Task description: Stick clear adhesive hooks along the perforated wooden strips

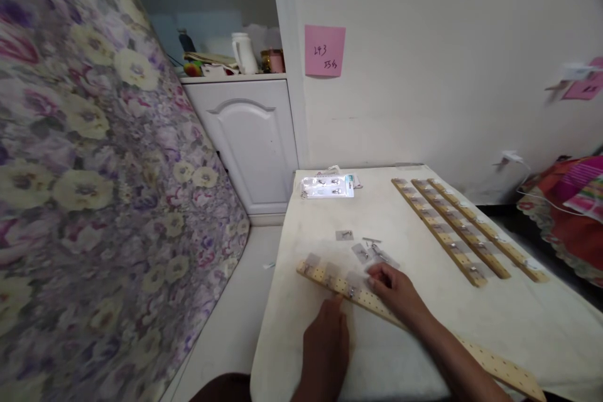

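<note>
A long wooden strip with rows of small holes (377,306) lies slantwise across the table's near part. Near its far left end sit three clear plastic squares with small metal hooks; the third hook piece (352,287) is between my hands. My left hand (326,333) is curled at the strip's near edge, its fingertips against the wood by that piece. Bent over the strip, my right hand (390,286) has thumb and fingers pinched together at the third square's right side. What the pinch holds is too small to make out. Beyond it lie several loose hook pieces (377,254).
Three similar strips (438,235) carrying hook pieces lie at the right of the white table (320,226). A blister pack of hooks (327,186) rests at the back edge. A floral curtain (117,157) hangs on the left; a white cabinet (245,138) stands behind.
</note>
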### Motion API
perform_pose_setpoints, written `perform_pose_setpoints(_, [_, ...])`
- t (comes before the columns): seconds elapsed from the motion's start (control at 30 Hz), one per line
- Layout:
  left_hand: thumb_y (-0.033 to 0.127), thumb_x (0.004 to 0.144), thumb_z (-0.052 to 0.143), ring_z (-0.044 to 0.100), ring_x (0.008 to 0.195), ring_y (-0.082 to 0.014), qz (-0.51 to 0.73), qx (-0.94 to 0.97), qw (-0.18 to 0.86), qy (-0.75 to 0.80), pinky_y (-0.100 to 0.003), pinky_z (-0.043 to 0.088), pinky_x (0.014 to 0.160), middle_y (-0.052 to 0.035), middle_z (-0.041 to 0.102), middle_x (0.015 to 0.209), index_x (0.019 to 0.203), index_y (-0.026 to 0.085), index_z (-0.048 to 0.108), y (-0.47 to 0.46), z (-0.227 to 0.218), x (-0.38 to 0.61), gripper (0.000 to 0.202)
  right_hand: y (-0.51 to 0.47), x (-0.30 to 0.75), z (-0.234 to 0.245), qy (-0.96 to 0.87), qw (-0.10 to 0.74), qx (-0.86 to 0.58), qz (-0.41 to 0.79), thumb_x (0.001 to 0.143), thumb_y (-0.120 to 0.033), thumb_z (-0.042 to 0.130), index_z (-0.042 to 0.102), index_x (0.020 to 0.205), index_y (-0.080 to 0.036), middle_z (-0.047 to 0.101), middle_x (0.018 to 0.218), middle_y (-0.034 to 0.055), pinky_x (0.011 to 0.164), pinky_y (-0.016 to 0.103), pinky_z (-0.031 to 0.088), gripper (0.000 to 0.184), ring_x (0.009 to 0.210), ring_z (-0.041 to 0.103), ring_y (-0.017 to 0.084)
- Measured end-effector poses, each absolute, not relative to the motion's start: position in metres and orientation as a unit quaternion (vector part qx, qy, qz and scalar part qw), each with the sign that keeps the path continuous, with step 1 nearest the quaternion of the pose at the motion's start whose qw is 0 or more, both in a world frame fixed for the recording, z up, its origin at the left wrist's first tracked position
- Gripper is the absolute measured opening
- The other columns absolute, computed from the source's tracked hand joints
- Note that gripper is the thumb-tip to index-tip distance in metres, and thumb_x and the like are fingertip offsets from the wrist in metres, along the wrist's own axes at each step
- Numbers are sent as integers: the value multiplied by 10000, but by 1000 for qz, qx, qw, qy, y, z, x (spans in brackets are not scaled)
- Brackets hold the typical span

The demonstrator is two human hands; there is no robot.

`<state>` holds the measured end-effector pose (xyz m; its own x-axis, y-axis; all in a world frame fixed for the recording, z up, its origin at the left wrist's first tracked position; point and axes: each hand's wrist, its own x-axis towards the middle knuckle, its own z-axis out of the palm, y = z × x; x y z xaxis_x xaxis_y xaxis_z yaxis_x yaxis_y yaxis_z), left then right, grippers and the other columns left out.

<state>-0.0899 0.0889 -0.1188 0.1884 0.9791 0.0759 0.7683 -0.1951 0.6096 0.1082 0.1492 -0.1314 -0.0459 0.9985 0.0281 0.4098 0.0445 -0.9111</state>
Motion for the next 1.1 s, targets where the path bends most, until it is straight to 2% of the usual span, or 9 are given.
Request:
perform_pose_setpoints(0.13, [215,896,341,593,916,-191,298,696,251,603,-325,470,799,-78,612,976,1108,179,516,89,-114,-92,277,130,125,-125,-640,352,-588,348,756,-380,593,593,890,-188,582,734,3,622,260,423,234,678,541,159])
perform_pose_setpoints(0.27, [220,896,345,582,865,-187,305,702,248,594,-322,462,772,-63,599,912,947,192,562,90,-111,-91,224,104,146,-117,-689,282,-596,300,719,-362,627,596,902,-206,575,777,8,627,264,427,243,701,536,165])
perform_pose_setpoints(0.4, [210,885,356,568,826,-183,289,710,233,599,-309,450,736,-53,584,867,855,194,567,89,-111,-91,214,79,166,-115,-728,240,-587,261,693,-305,644,590,951,-220,577,951,43,770,302,445,278,873,551,203])
perform_pose_setpoints(0.53, [213,892,349,563,811,-179,282,717,229,596,-300,441,726,-50,574,853,842,195,563,90,-114,-92,221,68,174,-115,-734,227,-593,241,735,-242,577,583,973,-232,564,975,46,839,327,432,238,941,538,212])
perform_pose_setpoints(0.7, [196,885,354,560,804,-178,274,727,224,589,-301,436,725,-49,572,861,854,194,560,92,-119,-94,208,68,170,-113,-727,210,-608,241,728,-229,557,553,789,-219,547,863,26,773,313,441,62,850,534,200])
perform_pose_setpoints(0.9, [178,879,352,565,806,-172,285,731,221,579,-285,437,725,-49,584,872,860,196,567,91,-121,-95,216,69,163,-112,-714,202,-624,245,746,-245,531,506,750,-210,531,842,26,757,308,433,43,831,529,195])
perform_pose_setpoints(1.1, [176,878,339,574,787,-173,285,729,216,583,-280,441,719,-47,594,838,862,200,578,91,-116,-95,241,82,135,-111,-682,219,-663,218,731,-303,554,542,785,-220,554,842,28,710,310,431,100,808,538,206])
